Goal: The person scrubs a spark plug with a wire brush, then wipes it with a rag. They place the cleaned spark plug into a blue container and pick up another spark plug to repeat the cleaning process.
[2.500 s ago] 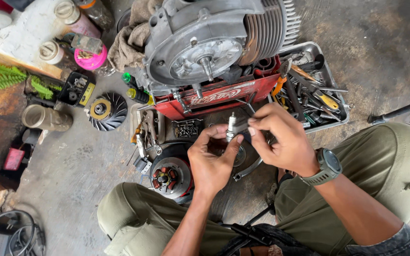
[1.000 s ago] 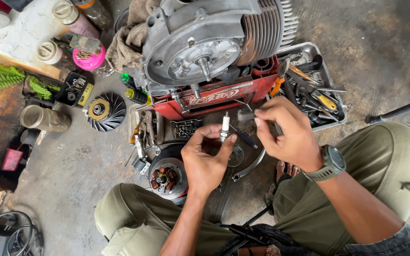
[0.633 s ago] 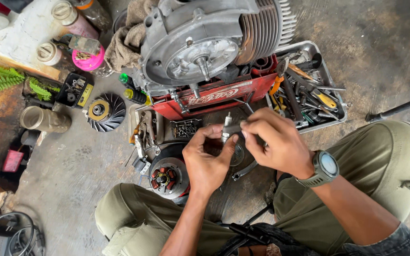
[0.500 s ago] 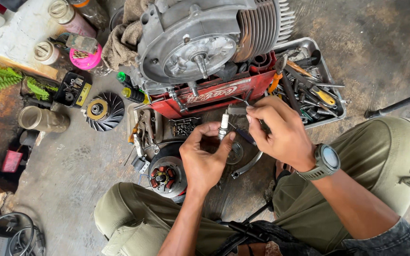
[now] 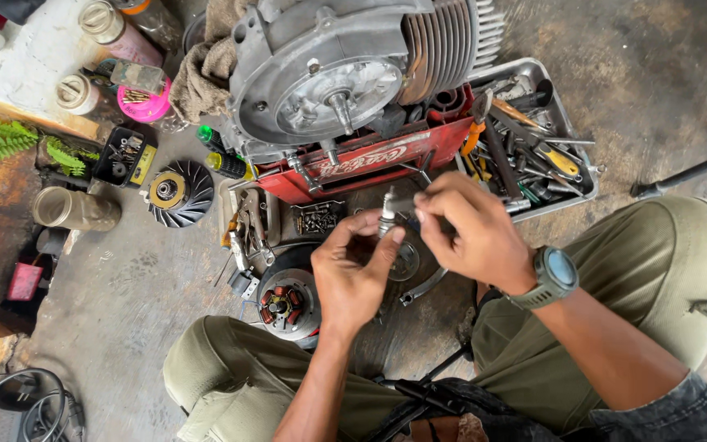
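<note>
My left hand (image 5: 353, 274) holds a small spark plug (image 5: 387, 214) upright between thumb and fingers, over the floor in front of my knees. My right hand (image 5: 472, 229), with a watch on its wrist, pinches a thin dark tool against the plug's side; what kind of tool it is I cannot tell. Just beyond both hands a grey engine (image 5: 345, 69) with cooling fins rests on a red crate (image 5: 362, 164). Below my left hand lies a round stator plate (image 5: 288, 304) with copper coils.
A metal tray (image 5: 570, 135) of hand tools stands to the right of the crate. A finned fan wheel (image 5: 177, 192), a small parts box (image 5: 124, 155), cans and a pink tub sit at the left. A dark rod (image 5: 689, 173) lies at the far right. Cables coil at bottom left.
Both hands stay together on the spark plug, shifting slightly. The right hand's fingers have moved in closer against the plug's side.
</note>
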